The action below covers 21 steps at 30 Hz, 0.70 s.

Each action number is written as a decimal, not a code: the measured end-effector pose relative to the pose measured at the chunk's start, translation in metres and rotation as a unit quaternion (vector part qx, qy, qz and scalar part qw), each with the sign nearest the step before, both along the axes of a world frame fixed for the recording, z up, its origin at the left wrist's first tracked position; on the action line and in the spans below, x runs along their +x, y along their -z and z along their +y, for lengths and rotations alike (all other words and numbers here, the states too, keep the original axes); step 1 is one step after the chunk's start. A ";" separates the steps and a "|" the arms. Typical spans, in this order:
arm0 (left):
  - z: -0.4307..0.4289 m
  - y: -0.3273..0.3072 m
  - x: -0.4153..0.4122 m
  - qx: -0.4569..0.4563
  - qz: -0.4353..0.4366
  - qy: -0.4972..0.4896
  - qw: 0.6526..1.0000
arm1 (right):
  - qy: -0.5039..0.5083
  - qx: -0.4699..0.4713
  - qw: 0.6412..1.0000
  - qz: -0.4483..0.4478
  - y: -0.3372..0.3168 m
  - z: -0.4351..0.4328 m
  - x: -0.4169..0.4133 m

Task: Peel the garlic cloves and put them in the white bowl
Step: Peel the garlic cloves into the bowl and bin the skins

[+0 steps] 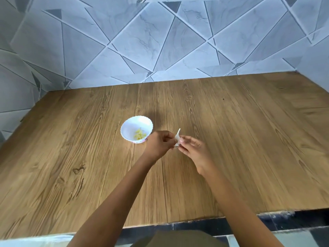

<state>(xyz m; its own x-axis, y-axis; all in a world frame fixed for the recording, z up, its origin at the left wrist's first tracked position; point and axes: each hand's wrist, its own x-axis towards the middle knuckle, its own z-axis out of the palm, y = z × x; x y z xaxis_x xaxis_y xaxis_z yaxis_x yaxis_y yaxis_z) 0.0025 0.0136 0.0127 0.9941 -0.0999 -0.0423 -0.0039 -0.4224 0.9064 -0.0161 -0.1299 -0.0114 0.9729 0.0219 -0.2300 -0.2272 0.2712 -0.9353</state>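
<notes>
A small white bowl (pixel 136 128) with a scalloped rim stands near the middle of the wooden table and holds several peeled yellowish garlic cloves (pixel 139 136). Just right of the bowl, both hands meet above the table around one unpeeled garlic clove (pixel 177 137), white with a thin pointed tip sticking up. My left hand (pixel 158 144) pinches it from the left with curled fingers. My right hand (pixel 193 148) pinches it from the right, thumb on the skin. Most of the clove is hidden between the fingers.
The wooden table (pixel 240 139) runs back to a grey-white tiled wall (pixel 160 41) and to side walls at left and right. Its front edge lies close to my body, with dark floor tiles below it.
</notes>
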 end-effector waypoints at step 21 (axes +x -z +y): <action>-0.008 0.008 -0.004 -0.106 0.083 -0.055 0.989 | 0.000 -0.040 0.997 -0.069 0.011 -0.002 -0.007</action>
